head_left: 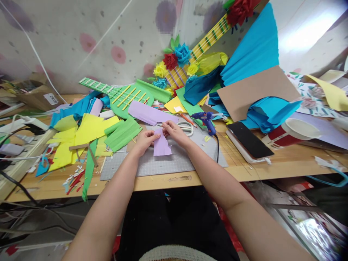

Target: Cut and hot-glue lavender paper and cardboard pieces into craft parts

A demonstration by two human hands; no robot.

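A small piece of lilac crepe paper (162,146) hangs between my two hands, over the grey cutting mat (179,165). My left hand (146,140) pinches its upper left edge between thumb and fingers. At the top right of the piece, the fingers of my right hand (174,131) are closed on it too. Right behind my right hand lie white-handled scissors (187,128), their blades partly hidden. A longer lilac crepe strip (150,113) rests just beyond both hands. The blue glue gun (208,121) stands to the right, its black cord trailing toward me.
Yellow crepe sheets (91,128) and a green crepe piece (123,134) cover the left. A green paper guitar (129,95) and a flower-covered yellow guitar (176,74) are at the back. On the right are cardboard (255,90), a phone (248,139) and a paper cup (290,132).
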